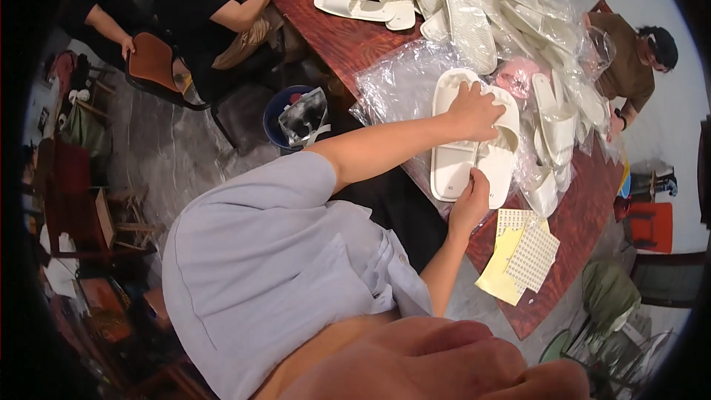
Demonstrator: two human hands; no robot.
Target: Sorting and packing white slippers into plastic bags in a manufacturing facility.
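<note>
A pair of white slippers lies side by side over clear plastic at the table's near edge, heels toward me. My left hand (474, 112) reaches across the left slipper (449, 172), its bent fingers gripping around the straps near the toes. At the heel end, my right hand (469, 206) holds the right slipper (501, 170) by its inner edge, thumb on top. Small printed marks show on both heels. Just right of my right hand lie a yellow backing sheet (494, 270) and sheets of small stickers (533, 255).
White slippers, many in clear bags, form a heap (470, 18) on the reddish table (318, 26). Flat plastic bags (396, 78) lie left of my pair. A blue bin (275, 120) stands below. Co-workers sit at the far left; another person (629, 67) is at right.
</note>
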